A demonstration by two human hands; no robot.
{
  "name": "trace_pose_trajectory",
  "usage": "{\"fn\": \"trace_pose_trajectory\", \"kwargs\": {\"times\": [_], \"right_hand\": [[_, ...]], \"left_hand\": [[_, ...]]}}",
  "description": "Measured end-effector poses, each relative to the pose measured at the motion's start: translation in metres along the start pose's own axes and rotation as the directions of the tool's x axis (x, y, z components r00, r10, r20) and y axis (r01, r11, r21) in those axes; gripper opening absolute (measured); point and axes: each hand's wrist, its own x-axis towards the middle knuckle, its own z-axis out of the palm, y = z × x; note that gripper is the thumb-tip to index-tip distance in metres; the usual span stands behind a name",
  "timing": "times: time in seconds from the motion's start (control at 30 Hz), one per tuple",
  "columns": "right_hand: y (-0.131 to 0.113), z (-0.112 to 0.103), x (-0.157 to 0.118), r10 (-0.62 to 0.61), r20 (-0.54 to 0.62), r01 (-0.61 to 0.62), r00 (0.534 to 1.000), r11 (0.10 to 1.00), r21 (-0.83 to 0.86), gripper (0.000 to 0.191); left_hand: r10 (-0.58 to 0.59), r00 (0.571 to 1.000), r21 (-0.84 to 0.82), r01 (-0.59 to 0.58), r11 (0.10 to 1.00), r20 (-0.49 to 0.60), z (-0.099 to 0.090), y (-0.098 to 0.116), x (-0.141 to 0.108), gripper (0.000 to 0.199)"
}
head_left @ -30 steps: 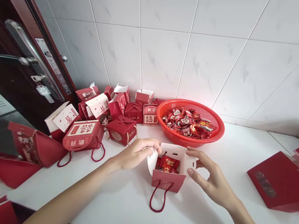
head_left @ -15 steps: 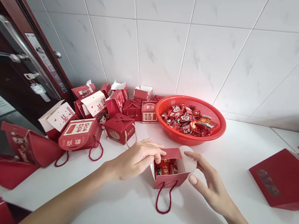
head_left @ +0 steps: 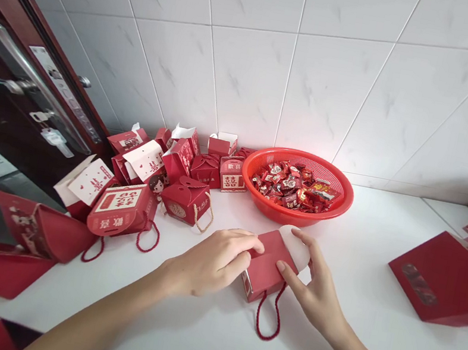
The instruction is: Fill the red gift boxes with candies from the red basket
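A small red paper candy box [head_left: 270, 258] with a dark red cord handle [head_left: 269, 326] stands on the white table in front of me. Its red inner flap is folded down over the opening, so the contents are hidden. A pale rounded flap [head_left: 295, 250] still sticks up on the right side. My left hand [head_left: 216, 259] is closed at the box's left edge, its bent fingers pressing on the red flap. Gripping the right side, my right hand [head_left: 318, 283] has its thumb on the red flap and its fingers behind the pale one.
Behind the box, a red plastic basket [head_left: 252, 199] holds wrapped candies [head_left: 289, 185]. Several red and white gift boxes [head_left: 124, 207] crowd the left side of the table. A larger red box [head_left: 443, 284] lies at the right. A dark door with keys [head_left: 57, 139] borders the left.
The red flap has come down over the candies, which showed inside before. My right thumb has moved left onto that flap, and the cord handle has shifted slightly right.
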Motion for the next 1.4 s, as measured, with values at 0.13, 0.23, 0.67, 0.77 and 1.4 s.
{"fn": "trace_pose_trajectory", "kwargs": {"times": [0.13,0.23,0.67,0.77,1.4], "right_hand": [[0.003,0.0,-0.001,-0.012,-0.001,0.012,1.0,1.0,0.006,0.053],[0.004,0.001,-0.001,-0.033,-0.008,0.033,0.999,0.999,-0.019,0.056],[0.012,0.001,0.0,-0.088,-0.047,0.089,0.995,0.995,0.035,0.053],[0.016,0.003,0.0,-0.125,-0.1,0.131,0.987,0.99,0.059,0.041],[0.009,-0.005,-0.005,-0.39,0.016,0.373,0.921,0.868,-0.328,0.014]], "left_hand": [[-0.005,0.997,-0.053,0.009,0.999,0.074,-0.004,-0.003,-0.001,0.039],[0.035,0.986,-0.143,-0.011,0.99,0.165,-0.011,-0.013,0.003,0.047],[-0.006,1.0,-0.455,-0.004,0.89,-0.022,0.018,-0.047,0.027,0.05],[-0.078,0.997,-0.544,0.052,0.838,-0.025,0.027,-0.046,0.026,0.051],[-0.144,0.98,-0.472,0.063,0.879,-0.139,0.059,-0.025,0.012,0.045]]}}
